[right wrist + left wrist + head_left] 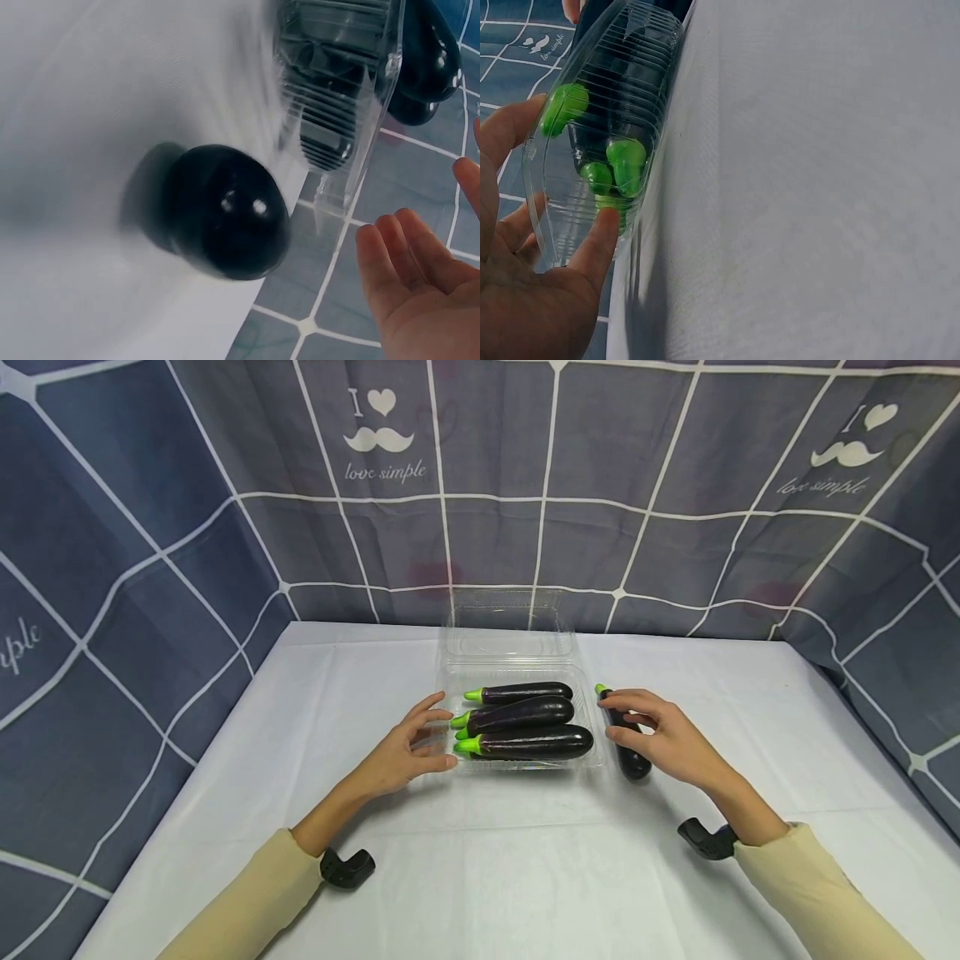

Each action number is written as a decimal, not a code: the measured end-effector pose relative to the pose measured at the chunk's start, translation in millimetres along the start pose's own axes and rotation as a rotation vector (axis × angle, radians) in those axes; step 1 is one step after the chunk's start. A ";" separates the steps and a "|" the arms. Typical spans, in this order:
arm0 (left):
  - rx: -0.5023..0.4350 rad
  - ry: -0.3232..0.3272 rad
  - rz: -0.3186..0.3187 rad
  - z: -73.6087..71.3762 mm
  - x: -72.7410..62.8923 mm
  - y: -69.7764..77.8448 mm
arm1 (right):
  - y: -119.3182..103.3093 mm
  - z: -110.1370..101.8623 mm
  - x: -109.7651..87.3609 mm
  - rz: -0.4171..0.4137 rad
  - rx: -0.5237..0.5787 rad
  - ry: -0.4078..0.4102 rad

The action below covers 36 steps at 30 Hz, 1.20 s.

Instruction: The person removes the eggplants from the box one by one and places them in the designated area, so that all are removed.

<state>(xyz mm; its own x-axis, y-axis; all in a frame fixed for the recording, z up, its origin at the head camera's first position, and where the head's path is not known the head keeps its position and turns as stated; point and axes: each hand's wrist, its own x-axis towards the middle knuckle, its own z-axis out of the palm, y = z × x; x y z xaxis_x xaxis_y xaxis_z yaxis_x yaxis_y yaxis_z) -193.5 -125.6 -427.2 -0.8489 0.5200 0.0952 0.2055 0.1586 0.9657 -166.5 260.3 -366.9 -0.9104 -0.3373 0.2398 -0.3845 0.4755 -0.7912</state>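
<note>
A clear plastic clamshell box [596, 758] stands mid-table with its lid [510, 646] raised at the back. Several eggplants [536, 742] with bright green stem ends lie stacked inside, stems to the left. My left hand [393, 760] is at the box's left end, fingers spread, with fingertips against the clear wall [562, 232]. One loose eggplant [633, 764] lies on the cloth just right of the box. Over it hovers my right hand [667, 739], its fingers loosely extended; the right wrist view shows a gap between that hand and the eggplant [229, 214].
White cloth [375, 677] covers the table. Grey curtain fabric with white lines [487, 543] rises behind it and at both sides. Black wrist devices [348, 868] sit at both cuffs.
</note>
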 end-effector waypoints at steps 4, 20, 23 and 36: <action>-0.003 -0.002 0.000 0.1 0.0 0.4 | -3.1 2.1 2.4 0.007 -0.002 -0.017; 0.006 0.004 -0.018 -0.4 1.3 -1.6 | -18.3 21.6 25.9 -0.009 0.016 -0.079; 0.004 0.006 -0.021 -0.5 1.5 -1.1 | -19.5 25.4 30.3 -0.021 0.014 -0.086; 0.002 0.003 -0.019 -0.4 1.7 -2.3 | -21.8 37.6 44.2 -0.020 -0.041 -0.110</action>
<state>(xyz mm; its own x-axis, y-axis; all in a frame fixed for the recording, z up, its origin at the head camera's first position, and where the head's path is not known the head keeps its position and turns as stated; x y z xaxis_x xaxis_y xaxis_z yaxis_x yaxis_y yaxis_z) -195.6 -125.4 -429.1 -0.8542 0.5142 0.0773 0.1898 0.1699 0.9670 -192.7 204.5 -360.2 -0.8811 -0.4329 0.1903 -0.4103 0.5000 -0.7626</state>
